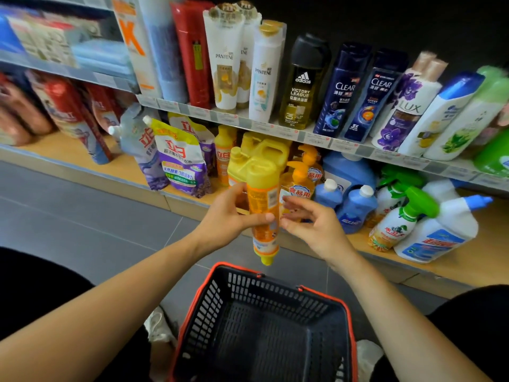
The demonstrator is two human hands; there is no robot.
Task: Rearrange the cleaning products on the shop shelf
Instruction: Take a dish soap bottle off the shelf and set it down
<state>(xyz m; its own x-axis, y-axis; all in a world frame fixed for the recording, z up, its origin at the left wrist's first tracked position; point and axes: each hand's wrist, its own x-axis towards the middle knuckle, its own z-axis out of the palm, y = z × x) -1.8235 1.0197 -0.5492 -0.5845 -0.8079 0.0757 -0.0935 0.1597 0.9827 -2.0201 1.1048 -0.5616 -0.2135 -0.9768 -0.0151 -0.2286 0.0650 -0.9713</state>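
Now gripping an orange bottle in the left hand, thumb laid across the front label and fingers curled round the back. Held upside down, yellow cap pointing at the floor, in the air in front of the lower shelf and above the far rim of a black basket with red trim. Hovering just to the right of it with the right hand, fingers spread and loosely bent, holding nothing; cannot tell whether the thumb tip touches the bottle. Behind, standing on the lower shelf: yellow jugs directly beyond the held bottle, purple refill pouches to their left, blue bottles with white caps to the right, then green-triggered spray bottles leaning among white ones. Higher, along the upper shelf, a row of upright shampoo bottles side by side. Crouched low, dark-clothed knees at both lower corners of the view.
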